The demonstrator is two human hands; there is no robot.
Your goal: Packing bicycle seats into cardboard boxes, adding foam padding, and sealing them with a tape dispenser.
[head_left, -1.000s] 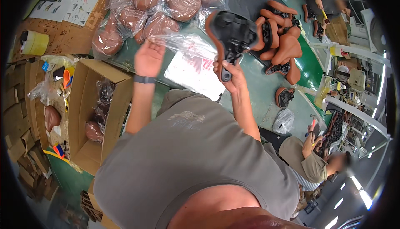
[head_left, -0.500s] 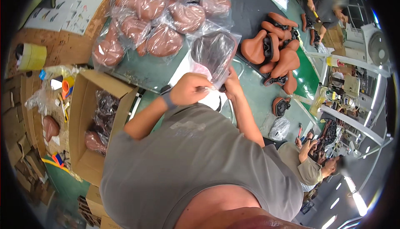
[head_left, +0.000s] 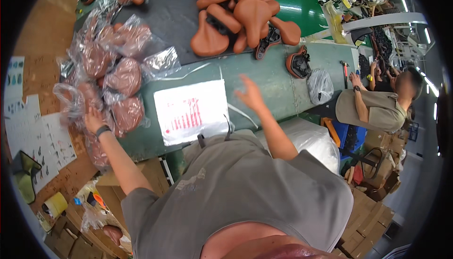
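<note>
My left hand [head_left: 93,119] reaches out to the left and rests on a bagged brown bicycle saddle [head_left: 71,102] at the edge of a heap of bagged saddles [head_left: 123,76]; its fingers are on the plastic, and whether they grip it is unclear. My right hand [head_left: 250,95] hovers open above the green table [head_left: 278,82], fingers spread, holding nothing. It is beside a stack of flat plastic bags with red print [head_left: 191,110]. A pile of unbagged brown saddles [head_left: 245,16] lies farther back on a black mat [head_left: 174,18].
One saddle [head_left: 298,64] lies upside down near a crumpled clear bag [head_left: 320,85] at the right. Another person [head_left: 377,105] works at the right. Cardboard boxes [head_left: 115,193] and a tape roll [head_left: 55,204] sit lower left. Papers [head_left: 37,136] cover the brown board.
Both hands have left the saddle they were bagging in front of me. My left hand has swung left to the heap of bagged saddles; my right hand has lifted free and open.
</note>
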